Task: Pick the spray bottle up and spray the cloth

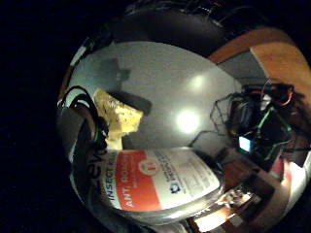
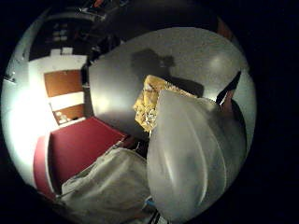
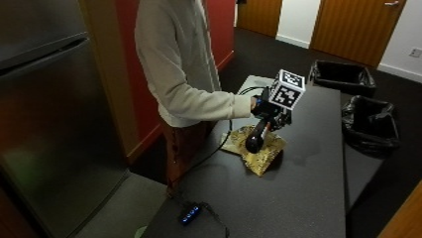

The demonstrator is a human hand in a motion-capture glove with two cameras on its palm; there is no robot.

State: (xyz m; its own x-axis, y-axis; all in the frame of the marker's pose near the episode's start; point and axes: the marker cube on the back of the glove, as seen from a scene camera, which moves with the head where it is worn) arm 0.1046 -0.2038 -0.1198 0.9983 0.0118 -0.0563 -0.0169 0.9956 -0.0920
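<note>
The cloth (image 3: 256, 148) lies on the desk (image 3: 296, 198) near the edge where the person stands. The spray bottle (image 3: 256, 136) hangs above the cloth in the right hand (image 3: 267, 110). Two bins (image 3: 369, 121) stand on the floor beyond the opposite edge.

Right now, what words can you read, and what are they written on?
All on the bottle's label, in the little finger side palm view:
"INSECT"
"ANT, ROACH"
Big letters "evo", cut off at the edge
Smaller print on the white part: too blurred to read.
Nothing can be read on the cloth or the table.
</note>
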